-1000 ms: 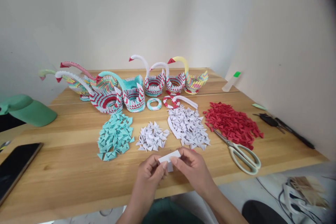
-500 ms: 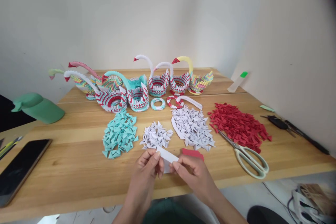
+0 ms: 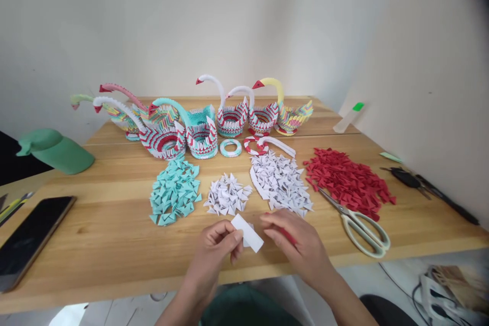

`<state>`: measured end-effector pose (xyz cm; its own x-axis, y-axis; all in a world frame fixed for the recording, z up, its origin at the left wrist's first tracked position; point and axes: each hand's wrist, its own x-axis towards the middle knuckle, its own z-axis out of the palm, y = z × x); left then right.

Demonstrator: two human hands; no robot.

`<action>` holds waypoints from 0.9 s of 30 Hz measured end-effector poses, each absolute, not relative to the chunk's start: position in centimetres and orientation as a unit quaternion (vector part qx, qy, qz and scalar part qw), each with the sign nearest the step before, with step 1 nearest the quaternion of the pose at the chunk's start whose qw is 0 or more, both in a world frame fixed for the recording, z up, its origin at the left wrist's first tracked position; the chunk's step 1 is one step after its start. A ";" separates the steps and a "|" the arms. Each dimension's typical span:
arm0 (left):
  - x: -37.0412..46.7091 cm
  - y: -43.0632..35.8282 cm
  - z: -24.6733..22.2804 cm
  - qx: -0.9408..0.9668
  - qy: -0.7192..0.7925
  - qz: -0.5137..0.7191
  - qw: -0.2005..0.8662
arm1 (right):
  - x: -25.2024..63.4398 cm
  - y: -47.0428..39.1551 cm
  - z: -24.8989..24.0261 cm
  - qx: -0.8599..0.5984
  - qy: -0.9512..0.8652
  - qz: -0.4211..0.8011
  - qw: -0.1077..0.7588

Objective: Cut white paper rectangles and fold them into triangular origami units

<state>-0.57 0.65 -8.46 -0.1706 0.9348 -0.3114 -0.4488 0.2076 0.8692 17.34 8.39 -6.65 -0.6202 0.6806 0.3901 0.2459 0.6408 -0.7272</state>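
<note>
Your left hand (image 3: 236,242) has the white paper strip (image 3: 250,236) pinched at one end!
Just beside it, your right hand (image 3: 265,225) is parted, thumb off the fingers, above red paper (image 3: 287,236) on the bench (image 3: 126,249). Beyond lie folded triangles: turquoise pile (image 3: 174,193) left, two white piles (image 3: 228,195) mid-bench, red pile (image 3: 349,181) right, near the scissors (image 3: 362,232); paper swans (image 3: 202,142) line up behind.

Paper strip (image 3: 250,235): plain white
Left pile (image 3: 173,191): turquoise
Middle piles (image 3: 228,195): white
Right pile (image 3: 347,181): red
Rightmost swan (image 3: 293,118): yellow neck (image 3: 280,90), red beak (image 3: 259,84)
Left ring (image 3: 230,154): turquoise and white segments
Bottle (image 3: 61,152): green
Desk (image 3: 118,234): brown wood grain
</note>
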 end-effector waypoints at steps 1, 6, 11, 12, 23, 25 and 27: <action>-0.6 0.6 -8.4 0.246 0.495 0.576 0.603 | 17.3 8.6 -6.6 -0.249 -0.854 0.288 0.355; -0.4 0.4 -8.2 0.301 0.505 0.534 0.607 | 16.6 9.0 -6.6 -0.156 -0.886 0.258 0.351; -0.4 -0.2 -7.9 0.480 0.594 0.471 0.441 | 16.3 8.4 -6.4 -0.217 -0.862 0.342 0.305; -0.4 -0.3 -7.9 0.514 0.604 0.459 0.401 | 16.2 8.3 -6.4 -0.241 -0.848 0.368 0.296; -0.8 -0.4 -8.0 0.607 0.594 0.399 0.347 | 15.4 7.5 -7.0 -0.361 -0.731 0.523 0.248; -0.7 -0.5 -8.0 0.607 0.590 0.401 0.351 | 15.4 7.5 -7.0 -0.368 -0.723 0.528 0.252; -0.7 -0.5 -8.1 0.597 0.588 0.409 0.361 | 15.4 7.5 -7.0 -0.363 -0.723 0.528 0.256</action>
